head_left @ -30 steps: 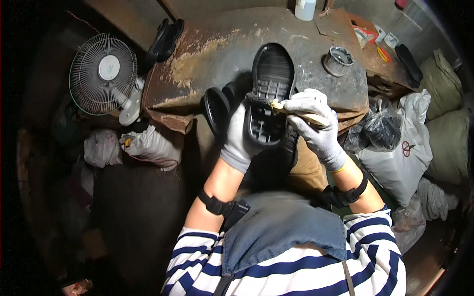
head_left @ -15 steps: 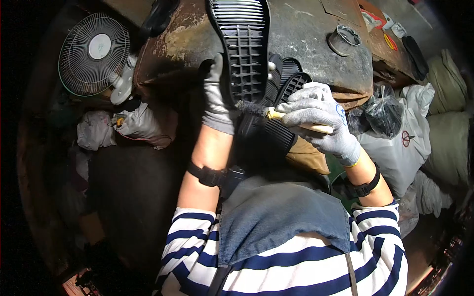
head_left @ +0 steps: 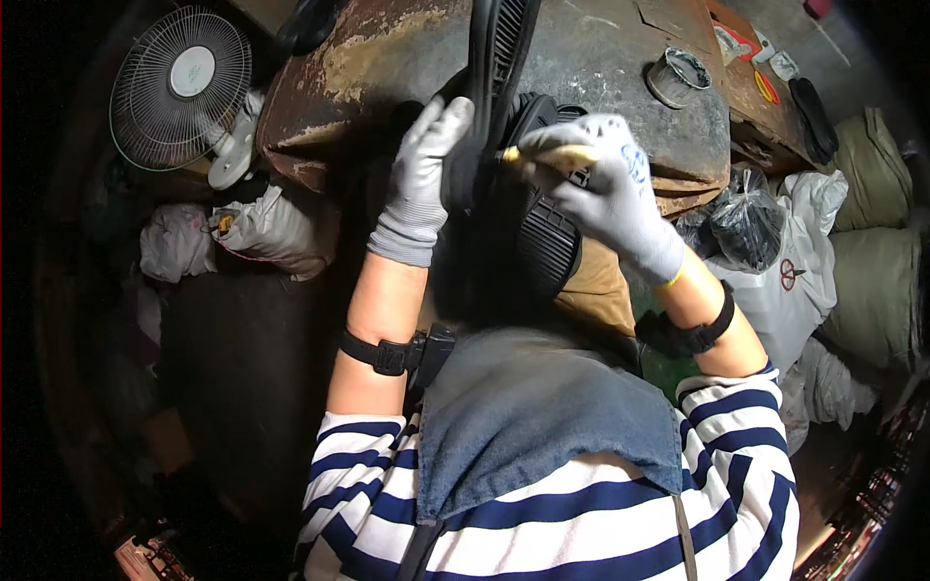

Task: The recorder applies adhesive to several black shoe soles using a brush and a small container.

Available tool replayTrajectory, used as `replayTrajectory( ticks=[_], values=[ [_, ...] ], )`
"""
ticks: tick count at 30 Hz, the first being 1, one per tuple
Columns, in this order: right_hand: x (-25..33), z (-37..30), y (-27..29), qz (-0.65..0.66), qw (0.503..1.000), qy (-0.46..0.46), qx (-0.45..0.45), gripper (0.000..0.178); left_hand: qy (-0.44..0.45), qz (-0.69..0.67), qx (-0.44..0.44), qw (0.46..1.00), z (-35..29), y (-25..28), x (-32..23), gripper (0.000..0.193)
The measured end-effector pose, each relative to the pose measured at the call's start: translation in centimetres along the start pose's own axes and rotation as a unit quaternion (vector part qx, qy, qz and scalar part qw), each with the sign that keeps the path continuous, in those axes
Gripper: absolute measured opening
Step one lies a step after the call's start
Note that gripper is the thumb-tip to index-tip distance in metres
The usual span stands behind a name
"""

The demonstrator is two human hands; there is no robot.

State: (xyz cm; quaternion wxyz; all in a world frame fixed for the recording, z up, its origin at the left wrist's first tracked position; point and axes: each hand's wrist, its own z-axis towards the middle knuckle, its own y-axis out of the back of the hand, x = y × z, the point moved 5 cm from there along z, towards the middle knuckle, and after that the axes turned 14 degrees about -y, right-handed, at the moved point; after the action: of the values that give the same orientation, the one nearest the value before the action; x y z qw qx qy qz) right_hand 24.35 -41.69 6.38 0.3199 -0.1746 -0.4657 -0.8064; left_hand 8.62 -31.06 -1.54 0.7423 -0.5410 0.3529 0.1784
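Observation:
A black shoe sole, tilted onto its edge, is gripped along its side by my gray-gloved left hand. Part of its ribbed, hollow-patterned face shows on the right. In my gloved right hand is a brush with a pale wooden handle. The brush points left at the sole's lower part; its bristles are lost in the dark there, so whether they touch I cannot tell. More black soles lie below and behind my right hand, over a brown cloth.
Ahead stands a worn, stained work table carrying a round metal pot with a smeared rim. A fan is at the left, above white sacks. Clear and white plastic bags and green sacks crowd the right.
My left hand has turned the sole from facing me to edge-on. My right hand has moved up and left with the brush, from the sole's lower end toward its side.

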Motion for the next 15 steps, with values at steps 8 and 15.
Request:
replayTrajectory(
  ticks=[8, 15],
  values=[
    [-6.1, 3.2, 2.2, 0.019, 0.993, -0.061, -0.097, 0.018, 0.034, 0.014, -0.002, 0.999, -2.5, -0.1, -0.5, 0.049],
    [-7.0, 5.5, 3.4, 0.219, 0.961, -0.118, -0.117, 0.014, 0.200, -0.212, -0.033, 0.956, -7.9, -1.3, -2.3, 0.045]
  ],
)
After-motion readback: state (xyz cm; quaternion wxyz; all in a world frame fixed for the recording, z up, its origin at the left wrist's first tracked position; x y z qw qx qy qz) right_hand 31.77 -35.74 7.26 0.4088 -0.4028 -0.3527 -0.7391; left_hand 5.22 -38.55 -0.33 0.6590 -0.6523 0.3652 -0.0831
